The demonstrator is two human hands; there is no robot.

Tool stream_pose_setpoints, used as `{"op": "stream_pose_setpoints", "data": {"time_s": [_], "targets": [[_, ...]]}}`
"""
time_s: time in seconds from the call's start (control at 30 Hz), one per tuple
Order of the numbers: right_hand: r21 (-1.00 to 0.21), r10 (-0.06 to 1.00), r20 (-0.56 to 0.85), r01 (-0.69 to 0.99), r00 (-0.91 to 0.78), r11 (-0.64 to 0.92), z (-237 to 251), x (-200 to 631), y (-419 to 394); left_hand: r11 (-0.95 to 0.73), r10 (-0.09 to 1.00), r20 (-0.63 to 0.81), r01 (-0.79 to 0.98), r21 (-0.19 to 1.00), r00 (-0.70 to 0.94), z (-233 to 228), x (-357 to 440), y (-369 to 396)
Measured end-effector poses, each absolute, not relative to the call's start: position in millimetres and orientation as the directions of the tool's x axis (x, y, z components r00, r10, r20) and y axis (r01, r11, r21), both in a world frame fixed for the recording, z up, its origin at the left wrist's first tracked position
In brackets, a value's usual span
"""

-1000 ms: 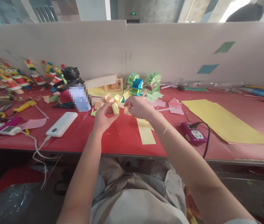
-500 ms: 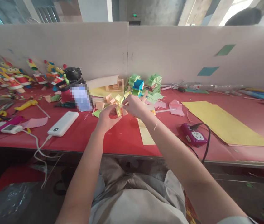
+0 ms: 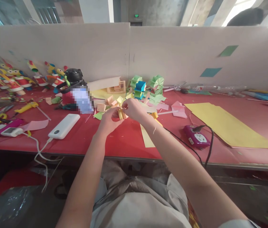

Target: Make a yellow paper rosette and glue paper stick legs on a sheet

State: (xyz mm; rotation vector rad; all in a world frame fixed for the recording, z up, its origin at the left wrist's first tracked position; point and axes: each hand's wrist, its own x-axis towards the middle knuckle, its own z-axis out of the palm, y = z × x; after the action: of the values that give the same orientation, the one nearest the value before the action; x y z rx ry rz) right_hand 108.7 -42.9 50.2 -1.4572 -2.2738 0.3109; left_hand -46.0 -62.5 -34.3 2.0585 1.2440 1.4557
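Note:
Between my hands, above the red table [image 3: 121,139], is a small folded yellow paper piece [image 3: 120,114] with layered edges. My left hand [image 3: 110,120] grips its left side, thumb below and fingers above. From the upper right, my right hand [image 3: 132,109] pinches at the same paper piece; its fingertips are partly hidden. Loose folded orange papers [image 3: 101,107] and yellow ones lie just behind my hands. Green folded paper shapes [image 3: 157,81] and a blue one [image 3: 140,85] stand farther back. Under my right forearm, a yellow glue gun [image 3: 156,117] is partly covered.
A white power bank [image 3: 64,126] with a cable lies left, near a phone [image 3: 83,99] leaning on a black-lidded bottle [image 3: 74,75]. Right are a purple power strip [image 3: 197,138] and yellow sheets [image 3: 228,126]. Paper figures [image 3: 12,79] crowd the far left; a pale partition [image 3: 186,53] stands behind.
My right hand has shifted slightly left and down over the yellow paper piece, uncovering more of the glue gun and its cord. My left hand stays almost in place.

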Motion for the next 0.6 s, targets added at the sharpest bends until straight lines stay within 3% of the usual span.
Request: {"op": "stream_pose_setpoints", "data": {"time_s": [0.3, 0.6], "targets": [[-0.605, 0.933, 0.22, 0.711, -0.285, 0.359, 43, 110, -41, -0.526, 0.826, 0.559, 0.449, 0.722, 0.07, -34, -46, -64], [-0.664, 0.935, 0.256, 0.658, -0.246, 0.355, 37, 107, -43, -0.547, 0.819, 0.57, 0.381, 0.746, 0.06, -35, -46, -64]]}}
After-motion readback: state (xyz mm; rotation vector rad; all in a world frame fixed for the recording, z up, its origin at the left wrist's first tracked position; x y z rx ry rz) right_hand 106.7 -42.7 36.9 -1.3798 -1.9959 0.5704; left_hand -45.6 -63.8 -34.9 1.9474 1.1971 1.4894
